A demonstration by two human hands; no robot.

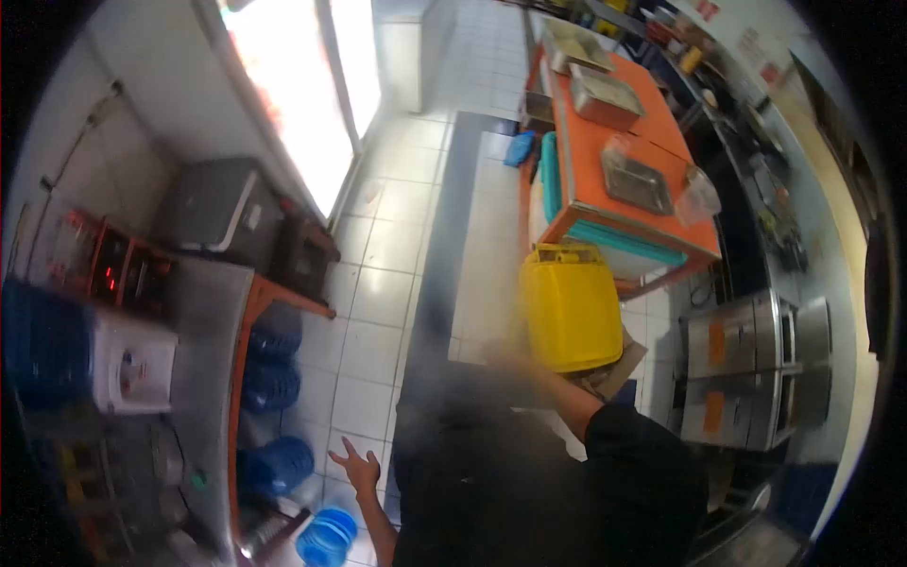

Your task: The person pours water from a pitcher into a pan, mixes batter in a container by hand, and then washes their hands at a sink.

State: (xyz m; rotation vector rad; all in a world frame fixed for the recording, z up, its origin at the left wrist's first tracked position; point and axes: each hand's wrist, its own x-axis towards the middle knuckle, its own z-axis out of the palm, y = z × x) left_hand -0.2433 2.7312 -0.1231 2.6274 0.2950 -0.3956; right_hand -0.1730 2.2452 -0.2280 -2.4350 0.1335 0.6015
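Observation:
My left hand (357,465) is held out low on the left, fingers spread, with nothing in it. Below it, a blue water jug (327,537) lies on the tiled floor, and another blue jug (276,465) is to its left under the metal table. My right arm bends across in front of my black shirt (501,472). At its end my right hand (505,359) is a hazy smear, so I cannot tell how its fingers are set. Just beyond the right forearm is a bin with a yellow lid (573,317), with cardboard (619,370) beside it.
An orange table (652,146) at upper right carries metal trays (638,184) and a clear plastic container (697,194). Steel cabinets (732,369) stand right. Leftward are a metal table (203,331), a white water dispenser (137,364), a grey cooler box (203,203) and a lit glass-door fridge (293,85).

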